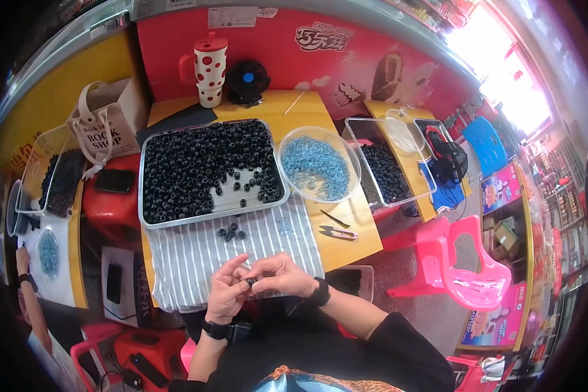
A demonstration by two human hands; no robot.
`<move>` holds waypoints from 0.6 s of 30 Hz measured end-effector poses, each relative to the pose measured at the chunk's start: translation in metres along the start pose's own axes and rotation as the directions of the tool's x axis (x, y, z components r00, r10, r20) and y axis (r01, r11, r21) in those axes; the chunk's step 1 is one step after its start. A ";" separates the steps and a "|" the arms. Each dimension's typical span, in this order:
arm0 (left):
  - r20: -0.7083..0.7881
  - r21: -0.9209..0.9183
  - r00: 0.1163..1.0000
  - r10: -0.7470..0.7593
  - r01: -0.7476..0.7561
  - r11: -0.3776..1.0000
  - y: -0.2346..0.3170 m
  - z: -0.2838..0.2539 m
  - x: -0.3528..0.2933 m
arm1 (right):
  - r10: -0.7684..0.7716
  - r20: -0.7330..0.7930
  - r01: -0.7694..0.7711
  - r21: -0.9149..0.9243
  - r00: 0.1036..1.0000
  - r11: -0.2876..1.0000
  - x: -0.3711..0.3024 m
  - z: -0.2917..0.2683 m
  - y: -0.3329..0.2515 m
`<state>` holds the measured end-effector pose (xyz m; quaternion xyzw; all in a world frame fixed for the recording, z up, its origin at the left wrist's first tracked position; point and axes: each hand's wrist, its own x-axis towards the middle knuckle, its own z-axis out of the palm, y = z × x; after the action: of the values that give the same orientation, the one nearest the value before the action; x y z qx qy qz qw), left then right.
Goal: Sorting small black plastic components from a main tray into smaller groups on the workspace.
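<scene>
Head view feeds me two bare hands close together over the near part of a grey-and-white striped cloth (176, 261). The fingers of the left hand (228, 292) and the right hand (282, 277) are pinched on one small, round black bead (250, 281); from my distant seat I cannot tell whether a thread passes through it. Just beyond the fingers lies a cluster of loose black beads (231, 232); farther beyond and leftward sits a silver rectangular metal tray (209, 216) with many more. Beyond and right of the fingers is a clear round plastic dish (299, 185) of tiny blue beads (323, 166), with small dark thread snips (338, 232) nearer them on the yellow counter (362, 251).

As I judge it, too light a pinch on that curved surface could drop the bead off the cloth's near edge. A wide swing rightward might catch the dish's rim and spill the blue beads.

For writing, I find dark lettering on the cream fabric tote bag (111, 121), far left beyond the fingers, and stylised characters on the pink-red wall (261, 46) well beyond them; the pale label (232, 17) higher up is too small to read.
</scene>
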<state>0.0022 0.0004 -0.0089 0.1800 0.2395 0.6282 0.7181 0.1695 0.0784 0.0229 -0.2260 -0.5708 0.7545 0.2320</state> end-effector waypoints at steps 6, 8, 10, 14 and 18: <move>-0.026 0.042 1.000 -0.001 0.002 0.999 -0.002 0.000 0.002 | -0.038 -0.111 0.053 0.132 0.993 0.990 -0.005 0.009 0.013; -0.016 0.033 1.000 0.013 -0.013 0.999 -0.001 -0.002 -0.001 | -0.100 -0.102 0.104 0.034 0.990 0.994 -0.003 0.012 0.007; 0.009 0.030 1.000 0.021 -0.021 0.999 -0.001 -0.004 -0.002 | -0.127 -0.115 0.132 0.038 0.985 0.991 0.000 0.013 0.006; 0.011 0.002 1.000 0.006 -0.006 1.000 -0.002 -0.002 0.005 | -0.175 -0.100 0.175 -0.015 0.979 0.985 0.003 0.013 0.002; 0.015 0.000 1.000 -0.023 0.023 1.000 0.004 0.006 0.003 | -0.094 -0.135 0.087 -0.051 0.986 0.995 -0.005 0.007 -0.023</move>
<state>0.0025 0.0041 -0.0017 0.1819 0.2360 0.6187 0.7269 0.1710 0.0757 0.0470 -0.2564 -0.5801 0.7127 0.2996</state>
